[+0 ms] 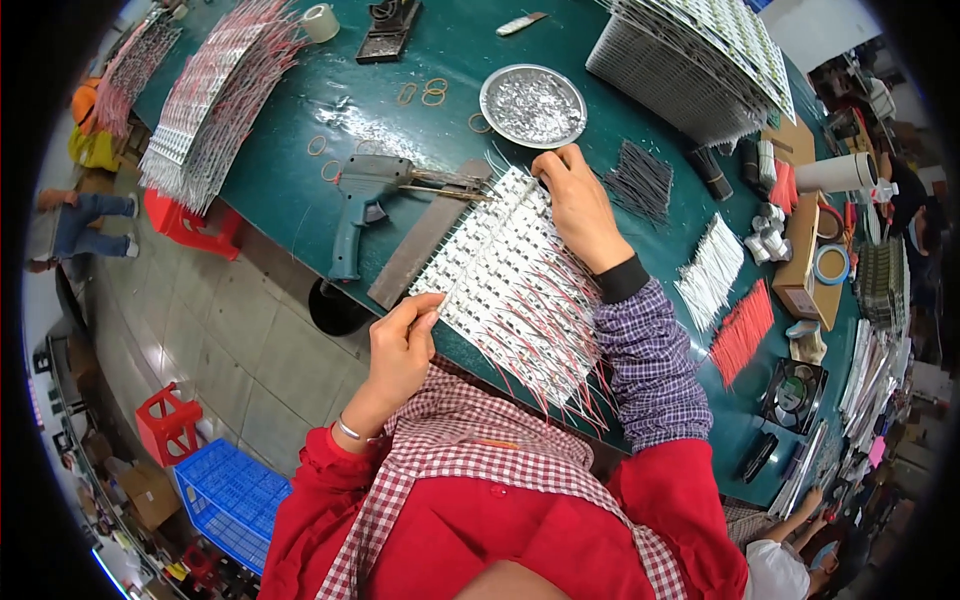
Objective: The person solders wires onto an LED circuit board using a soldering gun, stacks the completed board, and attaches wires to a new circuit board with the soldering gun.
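Observation:
A sheet of white circuit strips (510, 280) with red and white wire leads lies on the green table (300, 190) in front of me. My left hand (402, 345) pinches the near left corner of this sheet at the table's edge. My right hand (575, 200) rests on the far end of the sheet, fingers closed around what looks like a thin dark tool, partly hidden. A grey soldering gun (365, 200) lies just left of the sheet beside a grey metal bar (425, 240).
A round metal dish of solder scraps (532, 105) stands behind the sheet. Bundles of white (710, 270), red (742, 330) and black wires (640, 180) lie to the right. Stacks of finished strips sit at back left (215, 95) and back right (700, 60). Red stools (190, 225) stand on the floor.

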A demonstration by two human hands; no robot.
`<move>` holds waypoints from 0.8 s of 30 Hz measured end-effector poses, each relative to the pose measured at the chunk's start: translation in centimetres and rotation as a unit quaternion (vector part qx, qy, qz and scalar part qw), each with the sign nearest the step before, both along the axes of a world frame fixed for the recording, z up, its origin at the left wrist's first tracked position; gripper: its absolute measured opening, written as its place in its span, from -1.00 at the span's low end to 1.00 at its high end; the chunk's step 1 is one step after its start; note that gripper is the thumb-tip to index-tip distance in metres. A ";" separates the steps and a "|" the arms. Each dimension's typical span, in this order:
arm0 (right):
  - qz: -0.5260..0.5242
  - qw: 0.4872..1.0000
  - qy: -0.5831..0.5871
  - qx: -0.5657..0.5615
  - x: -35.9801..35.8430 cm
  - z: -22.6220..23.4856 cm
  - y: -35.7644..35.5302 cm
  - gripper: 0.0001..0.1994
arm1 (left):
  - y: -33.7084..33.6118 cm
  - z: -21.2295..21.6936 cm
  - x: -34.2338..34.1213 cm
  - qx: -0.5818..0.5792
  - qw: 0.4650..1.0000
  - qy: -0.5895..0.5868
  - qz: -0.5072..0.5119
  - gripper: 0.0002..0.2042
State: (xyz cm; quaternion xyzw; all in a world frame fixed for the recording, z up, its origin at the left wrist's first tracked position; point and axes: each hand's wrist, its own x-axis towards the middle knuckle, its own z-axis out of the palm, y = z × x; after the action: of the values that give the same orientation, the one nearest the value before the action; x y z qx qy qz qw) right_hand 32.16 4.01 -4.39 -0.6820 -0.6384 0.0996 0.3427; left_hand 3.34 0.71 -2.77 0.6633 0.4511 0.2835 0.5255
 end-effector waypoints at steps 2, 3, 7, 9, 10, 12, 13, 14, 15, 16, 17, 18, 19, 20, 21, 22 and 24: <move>0.007 1.000 -0.012 -0.004 0.2 0.1 0.0 -0.93 | -0.1 0.0 0.0 0.000 1.000 0.003 -0.009 -0.81; 0.016 1.000 -0.007 0.004 0.4 -0.1 0.0 -0.93 | -0.1 0.0 0.0 0.011 1.000 0.007 -0.014 -0.81; 0.012 0.998 0.054 0.016 0.7 0.0 -0.3 -0.95 | -0.2 0.3 0.2 0.074 0.996 0.030 -0.035 -0.81; 0.011 0.997 0.081 0.004 0.9 0.4 -0.4 -0.95 | -0.3 0.2 0.3 0.108 0.993 0.033 -0.043 -0.81; 0.010 0.994 0.108 -0.005 1.1 0.5 -0.5 -0.95 | -0.3 0.2 0.4 0.143 0.988 0.036 -0.052 -0.80; 0.019 0.992 0.121 0.002 1.9 0.3 -0.8 -0.94 | -0.2 0.7 0.5 0.174 0.981 0.050 -0.076 -0.80; 0.022 0.989 0.142 -0.033 2.2 0.8 -1.1 -0.94 | -0.4 0.9 0.6 0.205 0.972 0.063 -0.099 -0.79; 0.024 0.984 0.162 -0.069 2.4 1.2 -1.4 -0.93 | -0.7 0.9 0.6 0.203 0.972 0.064 -0.098 -0.79; 0.026 0.979 0.188 -0.079 2.7 1.2 -1.5 -0.89 | -1.1 0.9 0.7 0.218 0.966 0.075 -0.115 -0.79; 0.026 0.979 0.188 -0.080 2.9 1.3 -1.7 -0.89 | -1.3 0.9 0.8 0.234 0.959 0.086 -0.134 -0.79; 0.020 0.977 0.188 -0.096 3.1 1.4 -2.0 -0.89 | -1.5 0.9 1.0 0.240 0.957 0.092 -0.138 -0.78; 0.014 0.976 0.187 -0.112 3.2 1.5 -2.2 -0.89 | -1.6 1.0 0.9 0.239 0.957 0.092 -0.137 -0.78; 0.020 0.973 0.207 -0.104 3.3 1.2 -2.2 -0.89 | -1.6 1.1 0.9 0.218 0.962 0.082 -0.140 -0.77; 0.020 0.973 0.206 -0.105 3.4 1.3 -2.2 -0.89 | -1.7 1.3 0.8 0.196 0.967 0.073 -0.143 -0.76; 0.023 0.965 0.235 -0.113 3.6 1.5 -2.2 -0.90 | -1.7 1.7 0.7 0.196 0.968 0.072 -0.143 -0.76; 0.028 0.956 0.264 -0.122 3.6 1.7 -2.2 -0.91 | -1.8 2.4 0.5 0.181 0.975 0.056 -0.117 -0.75; 0.020 0.956 0.273 -0.100 3.3 2.4 -1.7 -0.91 | -1.7 3.2 0.2 0.165 0.982 0.040 -0.088 -0.74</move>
State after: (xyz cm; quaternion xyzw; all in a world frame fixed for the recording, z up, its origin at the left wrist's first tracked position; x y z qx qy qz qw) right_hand 35.44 2.34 -2.03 -0.6466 -0.5204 0.3522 0.4324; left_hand 3.57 -0.95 0.46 0.7889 0.3588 0.2801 0.4129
